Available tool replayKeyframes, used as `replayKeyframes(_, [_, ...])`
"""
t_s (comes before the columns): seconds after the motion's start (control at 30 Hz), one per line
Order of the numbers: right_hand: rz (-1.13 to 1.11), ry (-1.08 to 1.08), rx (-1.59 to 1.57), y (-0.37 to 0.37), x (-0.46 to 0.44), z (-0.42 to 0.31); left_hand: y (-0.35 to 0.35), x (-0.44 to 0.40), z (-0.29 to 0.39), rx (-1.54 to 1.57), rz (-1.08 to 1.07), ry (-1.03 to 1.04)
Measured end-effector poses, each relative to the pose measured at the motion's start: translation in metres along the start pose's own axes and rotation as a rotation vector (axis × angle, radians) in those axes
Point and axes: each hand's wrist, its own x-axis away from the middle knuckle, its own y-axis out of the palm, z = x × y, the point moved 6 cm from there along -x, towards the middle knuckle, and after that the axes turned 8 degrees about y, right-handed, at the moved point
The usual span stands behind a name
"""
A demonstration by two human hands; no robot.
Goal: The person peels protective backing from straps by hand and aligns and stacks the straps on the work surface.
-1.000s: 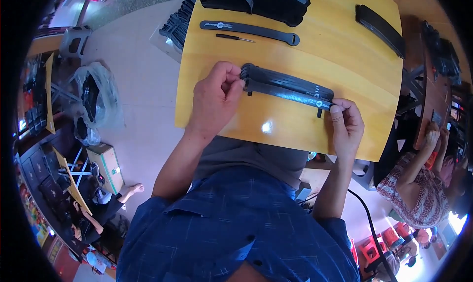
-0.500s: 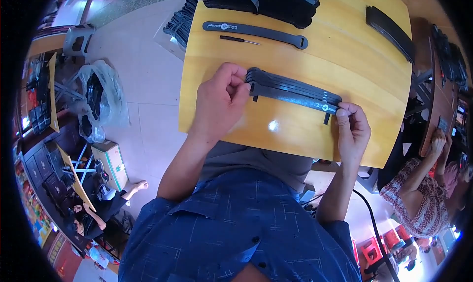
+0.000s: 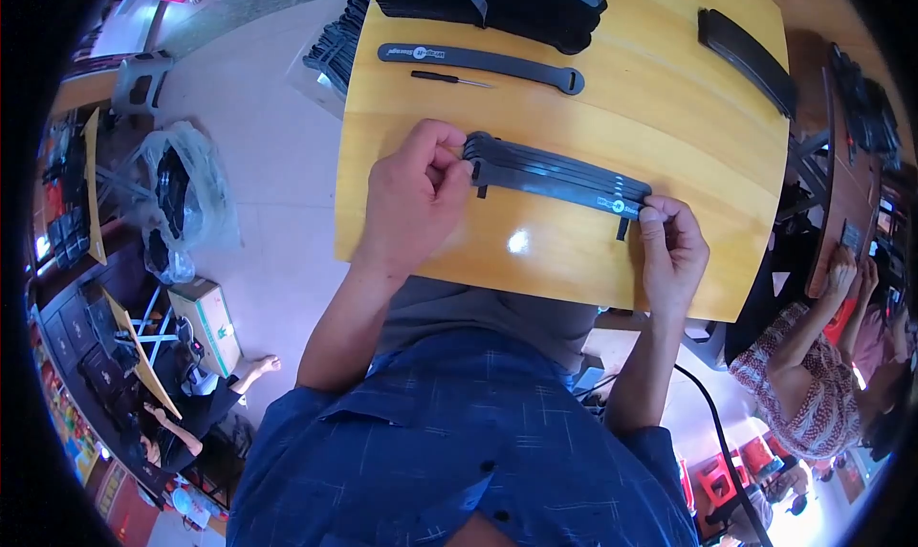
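Observation:
A fanned stack of black straps (image 3: 555, 172) with white lettering lies across the wooden table in front of me. My left hand (image 3: 413, 198) pinches the stack's left end between thumb and fingers. At the other end, beside the printed logo, my right hand (image 3: 675, 253) grips the nearest strap with thumb and fingertips. Two short dark tabs stick out under the near edge of the stack. Farther up lies a single strap (image 3: 488, 66) with a slotted rounded end, and just below it a small black-handled screwdriver (image 3: 448, 76).
A thick pile of black straps (image 3: 497, 13) sits at the table's (image 3: 660, 117) far side, and a dark curved bundle (image 3: 748, 61) at its far right. More straps (image 3: 339, 45) are heaped off the left edge. Co-workers sit at tables on both sides; a carton (image 3: 205, 325) stands at left.
The whole view has shifted slightly, so the table and hands appear a little farther left. Both hands keep their grip at the ends of the straps.

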Motion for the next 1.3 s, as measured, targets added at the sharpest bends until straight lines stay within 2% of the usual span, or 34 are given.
replayKeyframes(0.47, [0.040, 0.044, 0.054, 0.001, -0.003, -0.004, 0.000, -0.001, 0.001, -0.009, 0.010, 0.023])
replayKeyframes(0.73, [0.051, 0.091, 0.008, 0.005, -0.001, -0.007, 0.002, -0.001, 0.005, -0.114, -0.014, -0.007])
replayKeyframes(1.3, [0.085, 0.029, 0.118, 0.006, -0.004, -0.010, 0.002, 0.000, 0.001, -0.067, -0.006, 0.018])
